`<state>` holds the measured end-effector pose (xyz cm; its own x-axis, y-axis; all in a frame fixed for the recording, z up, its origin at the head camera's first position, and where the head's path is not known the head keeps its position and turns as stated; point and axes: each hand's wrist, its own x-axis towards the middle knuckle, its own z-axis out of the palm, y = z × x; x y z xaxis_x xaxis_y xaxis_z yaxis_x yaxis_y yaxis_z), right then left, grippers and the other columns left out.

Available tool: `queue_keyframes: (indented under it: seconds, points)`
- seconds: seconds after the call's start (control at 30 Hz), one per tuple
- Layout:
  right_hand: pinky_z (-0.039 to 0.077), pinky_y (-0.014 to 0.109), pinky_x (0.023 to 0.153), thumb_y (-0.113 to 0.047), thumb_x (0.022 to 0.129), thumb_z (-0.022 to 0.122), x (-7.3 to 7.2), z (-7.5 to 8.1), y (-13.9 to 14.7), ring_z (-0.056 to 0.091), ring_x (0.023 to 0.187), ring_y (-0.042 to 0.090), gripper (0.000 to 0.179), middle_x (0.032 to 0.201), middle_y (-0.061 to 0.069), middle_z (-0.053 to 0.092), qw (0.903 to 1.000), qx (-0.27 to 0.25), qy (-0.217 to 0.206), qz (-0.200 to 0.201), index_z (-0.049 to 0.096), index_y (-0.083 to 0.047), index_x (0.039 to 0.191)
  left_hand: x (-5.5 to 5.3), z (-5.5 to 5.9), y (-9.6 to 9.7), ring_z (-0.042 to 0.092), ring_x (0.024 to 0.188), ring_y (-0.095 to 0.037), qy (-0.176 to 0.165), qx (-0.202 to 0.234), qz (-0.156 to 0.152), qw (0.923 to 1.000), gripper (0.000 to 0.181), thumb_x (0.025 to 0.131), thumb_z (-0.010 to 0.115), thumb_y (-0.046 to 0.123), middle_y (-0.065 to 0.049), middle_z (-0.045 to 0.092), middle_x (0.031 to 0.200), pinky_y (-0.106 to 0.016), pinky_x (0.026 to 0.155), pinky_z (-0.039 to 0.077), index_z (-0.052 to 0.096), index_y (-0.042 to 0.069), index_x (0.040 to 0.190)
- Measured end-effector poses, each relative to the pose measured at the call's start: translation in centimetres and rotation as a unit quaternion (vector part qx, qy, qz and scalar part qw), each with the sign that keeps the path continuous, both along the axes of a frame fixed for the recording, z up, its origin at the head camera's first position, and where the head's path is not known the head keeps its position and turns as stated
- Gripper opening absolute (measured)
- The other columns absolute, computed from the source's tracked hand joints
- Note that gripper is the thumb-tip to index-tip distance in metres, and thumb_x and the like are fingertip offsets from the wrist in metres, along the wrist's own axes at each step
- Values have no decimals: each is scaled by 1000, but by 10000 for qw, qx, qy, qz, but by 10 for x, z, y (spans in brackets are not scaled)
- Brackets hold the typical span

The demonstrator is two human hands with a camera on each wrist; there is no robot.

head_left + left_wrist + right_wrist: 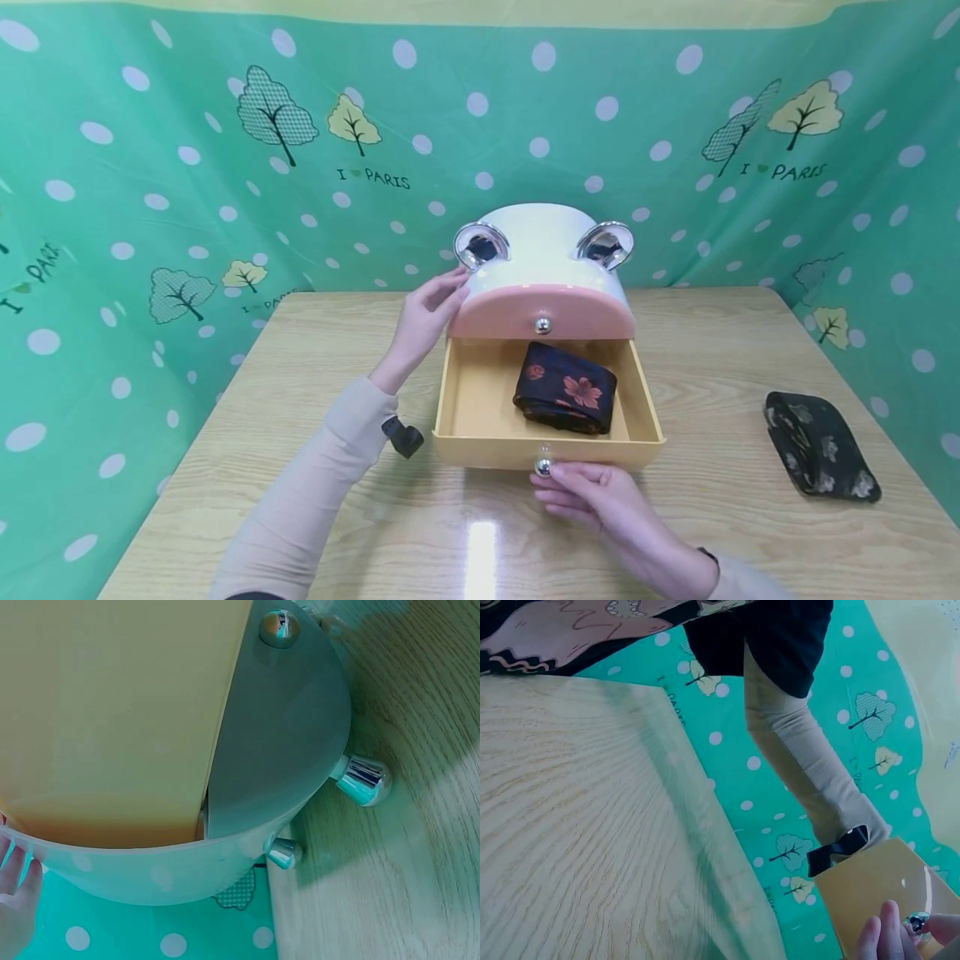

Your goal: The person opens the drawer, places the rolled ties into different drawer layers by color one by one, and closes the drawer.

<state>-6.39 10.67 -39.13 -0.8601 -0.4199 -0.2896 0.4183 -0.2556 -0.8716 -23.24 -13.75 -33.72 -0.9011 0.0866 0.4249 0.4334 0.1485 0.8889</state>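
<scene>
A white, dome-topped box (536,229) with two silver, ear-like parts stands at the back of the table, its upper drawer (498,312) pink and closed. Its lower, cream-yellow drawer (480,392) is pulled out. Inside that drawer lies a folded dark cloth (566,390) with orange flowers. My right hand (611,508) pinches the silver knob (916,922) on the lower drawer's front between thumb and fingers. My left hand (427,321) rests with extended fingers against the box's left side, below one silver part. In the left wrist view, those fingers (26,889) touch the white shell.
A second folded cloth (821,446), black with pale flowers, lies on the table (720,400) at the right. Green polka-dot fabric (420,92) with printed trees hangs behind the table and along both sides.
</scene>
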Motion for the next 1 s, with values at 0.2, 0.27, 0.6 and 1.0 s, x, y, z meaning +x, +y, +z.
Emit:
queue_keyframes:
  seconds: [0.2,0.27,0.6,1.0]
  points:
    - [47,35,87,-16,86,57,1,4,-4,63,91,21,30,106,17,61,9993,320,58,-162,54,3,109,7,9,2,46,117,-19,-123,-7,-4,9999,29,86,57,10,-11,49,127,-23,97,39,56,-4,111]
    - [47,36,87,-16,86,57,-1,3,-5,62,91,22,33,106,17,62,9989,413,143,-191,53,5,110,12,15,4,46,117,-21,-130,-39,13,9999,28,86,56,7,-13,49,127,-24,97,39,55,-6,111]
    - [47,38,87,-17,86,57,-14,2,-10,64,88,20,36,103,16,63,9974,484,334,-423,52,8,112,18,20,6,45,118,-22,-174,-130,39,9998,29,86,56,8,-13,48,128,-24,97,38,55,-6,111]
    - [47,41,86,-23,84,60,-32,-8,-14,64,88,22,40,101,16,64,9952,345,709,-579,54,8,110,0,-2,0,47,115,-14,-16,-50,46,10000,31,85,59,19,-6,51,127,-23,96,39,58,0,110]
